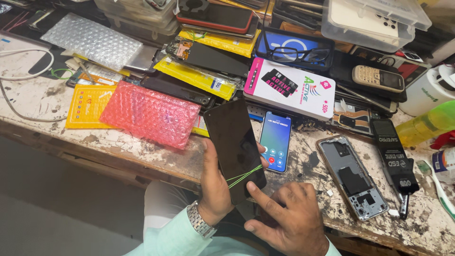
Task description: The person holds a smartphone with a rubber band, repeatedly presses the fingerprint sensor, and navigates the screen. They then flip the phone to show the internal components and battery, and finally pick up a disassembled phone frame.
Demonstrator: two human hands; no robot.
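Right hand (289,213): seen nearest, at the near edge of the table (38,102). It is loosely curled, with one finger pointed at the low corner of the black screen panel; nothing is gripped by it.
Left hand (215,182): closed around the black screen panel from behind, with the thumb laid on one long side.
Black screen panel (234,144): held up, tilted, just over the near edge of the table. It is judged thin, light, stiff and easy to crack. The glass looks smooth and slippery. It is best held by the long sides, not by the face.
Green rubber band (244,175): stretched across the low end of the panel.
Lit phone (275,141): laid flat just behind the panel, very close.
Open phone frame (353,178): laid to the right, near the right hand.
Pink bubble bag (149,114): laid to the left.
Black tweezers case (393,154): laid beside the open frame.
White and pink box (289,87): further back, with glasses (294,52) behind it.
Far side: piles of phone parts are stacked there.
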